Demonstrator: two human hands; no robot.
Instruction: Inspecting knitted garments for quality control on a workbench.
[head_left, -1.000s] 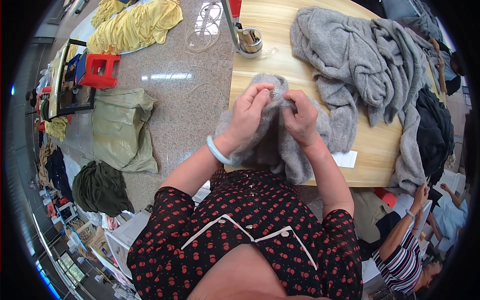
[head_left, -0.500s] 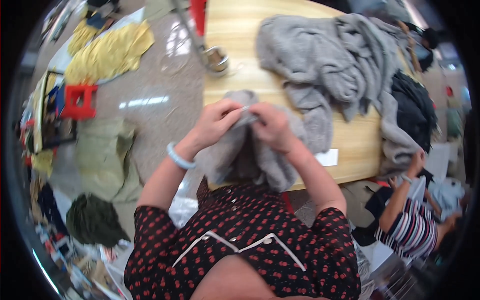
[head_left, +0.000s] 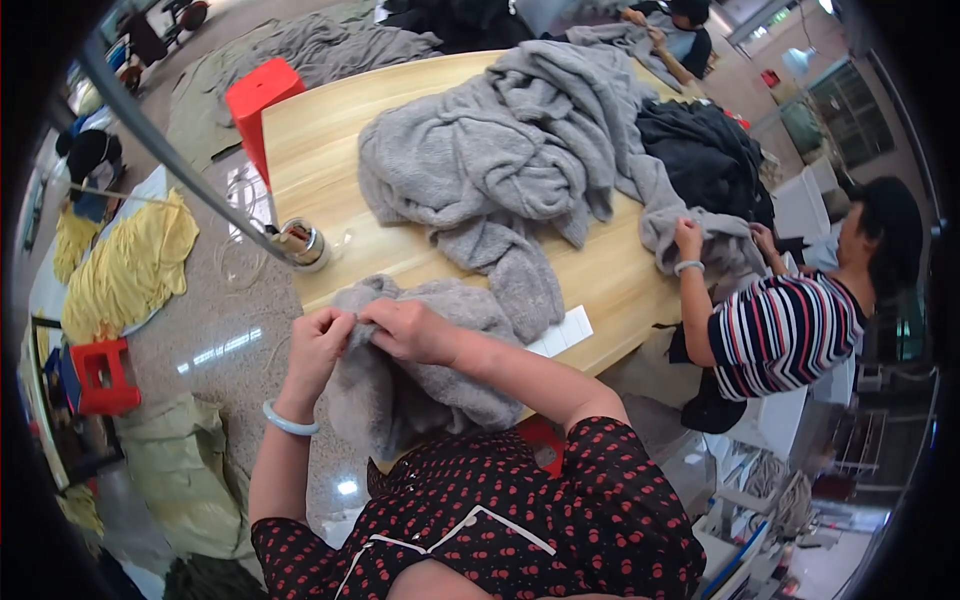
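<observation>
Both my left hand and right hand pinch shut on the grey garment at the near table edge. Half of it hangs off, so a loosened pinch could drop it; probably a seam between my fingers.

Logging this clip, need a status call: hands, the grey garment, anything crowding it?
Left hand and right hand both pinching the grey fleece garment at the table edge. Big grey pile just beyond it. Co-worker's hand at the far side, apart.
</observation>
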